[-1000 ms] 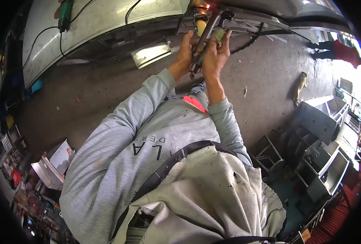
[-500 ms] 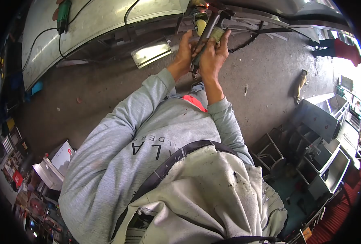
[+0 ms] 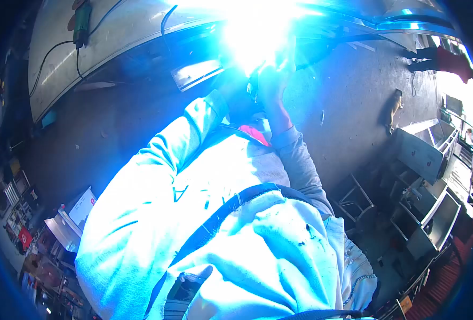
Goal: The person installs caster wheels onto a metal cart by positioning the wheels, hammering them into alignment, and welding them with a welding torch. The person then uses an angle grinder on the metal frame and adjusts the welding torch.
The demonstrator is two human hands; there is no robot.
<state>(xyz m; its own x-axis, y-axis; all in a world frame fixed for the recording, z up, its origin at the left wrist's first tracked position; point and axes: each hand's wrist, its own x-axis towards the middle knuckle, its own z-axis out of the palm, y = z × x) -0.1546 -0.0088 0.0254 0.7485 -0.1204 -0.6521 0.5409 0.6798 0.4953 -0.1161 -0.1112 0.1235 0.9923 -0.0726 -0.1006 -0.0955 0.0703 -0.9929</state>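
A blinding blue-white arc glare (image 3: pixel 260 32) covers the work at the top centre, under the edge of a metal structure. My left hand (image 3: pixel 235 88) is a dark shape just below and left of it. To the right, my right hand (image 3: pixel 272 82) is partly washed out, its fingertips lost in the light. Only the lower end of a dark metal bar (image 3: pixel 253 86) shows between the two hands. Half a second ago both hands were closed around this bar, and they are in the same place now. The glare hides the finger details.
A metal table (image 3: pixel 55 64) at upper left bears a green angle grinder (image 3: pixel 81 24) with its cord. Below it is a bright rectangular panel (image 3: pixel 196 74). To the right are a dog (image 3: pixel 395 109), metal cabinets (image 3: pixel 420 149) and a person in red (image 3: pixel 452 64).
The small orange glow at the top has become a huge blue-white glare, turning my sleeves and apron blue-white and darkening the floor. My arms have hardly moved.
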